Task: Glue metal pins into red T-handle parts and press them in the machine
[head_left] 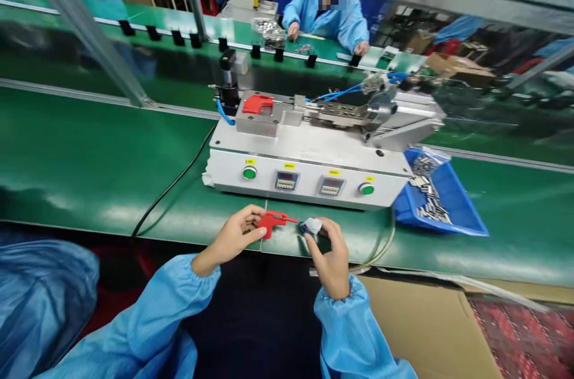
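Observation:
My left hand (237,232) is closed on a red pistol-shaped plastic part (269,223), its thin nose pointing right. Between the thumb and fingers of my right hand (332,254) is a small white and dark piece (311,226); its kind is not clear. A short gap separates it from the tip of the red part. Both hands are over the bench's front edge, just before a white bench machine (309,155) with green buttons and two small displays. A similar red part (257,104) lies in the metal fixture (258,123) on the machine's left end.
Right of the machine, a blue bin (466,211) holds many small metal cylinders (433,199). A black cable (174,182) runs over the green bench (81,158) at left. Below right is a cardboard box (421,325). Across the line sits a co-worker (325,17) in blue.

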Tool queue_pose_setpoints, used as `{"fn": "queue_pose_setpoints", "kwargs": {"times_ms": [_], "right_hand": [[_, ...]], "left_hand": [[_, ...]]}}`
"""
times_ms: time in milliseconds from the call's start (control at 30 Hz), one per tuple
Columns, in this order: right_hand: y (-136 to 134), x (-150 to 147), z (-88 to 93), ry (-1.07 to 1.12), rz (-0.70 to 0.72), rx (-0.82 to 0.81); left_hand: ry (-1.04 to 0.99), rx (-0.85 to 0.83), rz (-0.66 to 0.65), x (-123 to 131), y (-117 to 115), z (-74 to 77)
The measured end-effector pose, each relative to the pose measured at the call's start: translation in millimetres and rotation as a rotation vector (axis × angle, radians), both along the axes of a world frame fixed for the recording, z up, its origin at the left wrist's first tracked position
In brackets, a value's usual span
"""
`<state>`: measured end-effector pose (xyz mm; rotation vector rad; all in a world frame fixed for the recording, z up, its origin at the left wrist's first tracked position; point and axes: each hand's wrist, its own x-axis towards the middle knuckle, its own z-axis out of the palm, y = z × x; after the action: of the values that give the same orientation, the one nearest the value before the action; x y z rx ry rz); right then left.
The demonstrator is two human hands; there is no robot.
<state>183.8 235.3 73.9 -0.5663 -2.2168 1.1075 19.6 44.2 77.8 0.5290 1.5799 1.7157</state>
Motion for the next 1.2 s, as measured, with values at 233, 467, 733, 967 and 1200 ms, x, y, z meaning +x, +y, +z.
{"fn": "queue_pose_setpoints", "kwargs": {"times_ms": [233,467,733,967,1200], "right_hand": [[2,-7,0.1,0.033,0.085,-0.206],[12,-24,-1.9,0.105,0.182,-0.482],[12,-26,0.3,0.191,0.136,-0.655],[14,-24,-12.6,0.238,0.021,-0.676],[5,-29,-8.0,0.227,-0.051,-0.674]], "left_hand": [[-0.004,0.089,0.03,-4,-3,-8.7],[-0.007,0.118,0.019,-4,-4,-9.8],[0.075,0.049,0.03,1,-9,-9.1],[0.138,-0.008,0.026,3,-12,-8.1],[0.194,-0.026,0.007,3,-11,-3.7]]}}
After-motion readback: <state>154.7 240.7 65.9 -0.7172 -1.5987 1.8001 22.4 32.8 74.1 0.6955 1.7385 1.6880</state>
